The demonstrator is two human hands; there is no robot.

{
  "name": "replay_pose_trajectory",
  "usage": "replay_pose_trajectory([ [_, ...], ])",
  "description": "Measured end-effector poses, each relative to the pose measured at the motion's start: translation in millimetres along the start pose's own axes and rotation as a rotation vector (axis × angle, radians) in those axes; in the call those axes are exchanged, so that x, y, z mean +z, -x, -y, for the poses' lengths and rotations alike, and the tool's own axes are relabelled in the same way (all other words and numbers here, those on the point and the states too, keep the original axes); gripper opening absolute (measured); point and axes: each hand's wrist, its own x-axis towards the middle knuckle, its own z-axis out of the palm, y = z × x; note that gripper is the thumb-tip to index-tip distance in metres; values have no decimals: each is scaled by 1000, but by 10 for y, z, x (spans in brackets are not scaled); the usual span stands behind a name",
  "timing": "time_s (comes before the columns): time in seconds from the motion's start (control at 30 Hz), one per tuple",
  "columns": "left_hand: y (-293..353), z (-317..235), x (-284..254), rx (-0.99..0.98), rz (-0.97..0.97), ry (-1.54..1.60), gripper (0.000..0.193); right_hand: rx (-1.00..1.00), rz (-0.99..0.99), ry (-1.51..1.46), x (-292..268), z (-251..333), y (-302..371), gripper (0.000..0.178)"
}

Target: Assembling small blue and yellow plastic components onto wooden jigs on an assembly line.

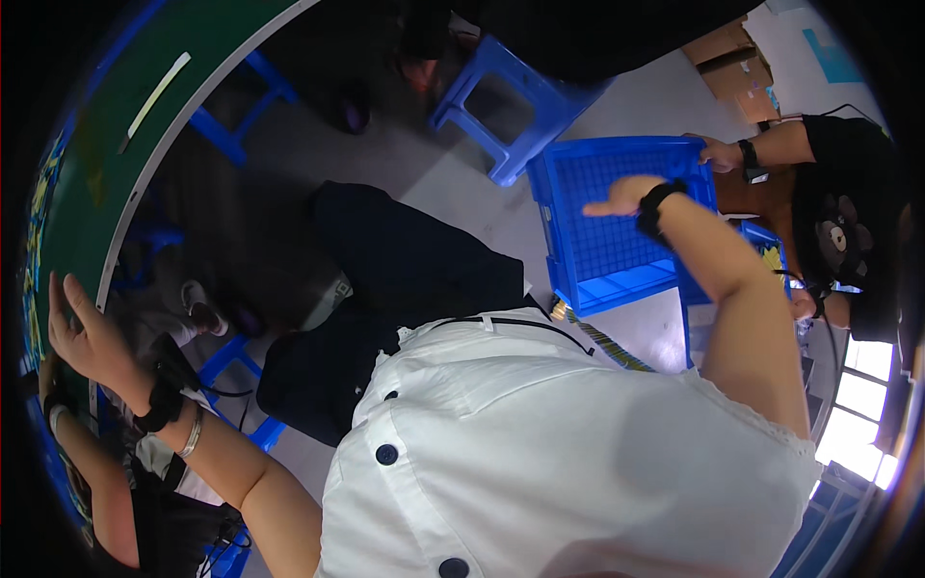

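A green tabletop [145, 178] with a pale rim curves along the left side. A whitish strip [159, 99] lies on it, farther off than the fingers [85, 301] of the wearer's left hand [92, 352], which are open, outstretched and empty beside the rim. Grey floor [453, 202] spreads between the two hands. A blue crate [617, 146] with a gridded base sits tilted behind the right hand [631, 196]; another person's hand [719, 154] is at its rim, right of those fingers. Beyond them stands a blue stool [559, 101]; farther off to their right are cardboard boxes [732, 63]. Bright window panes [862, 395] glow at far right.

The right hand is blurred: one digit points left, but whether its fingers are closed or touch the crate, I cannot tell. Dark clothing [597, 39] at the top is cut off. Below the left fingers, another person's forearm [101, 472] is partly hidden.
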Motion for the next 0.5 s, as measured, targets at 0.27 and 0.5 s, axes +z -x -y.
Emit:
replay_pose_trajectory([
  [0.27, -614, 886, 363, 202, 226, -263, 56, -367, -265, -661, 1177, 355, -305, 103],
  [0.5, -256, 147, 855, 242, 454, -698, 60, -229, -362, -852, 1550, 43, -66, 86],
])
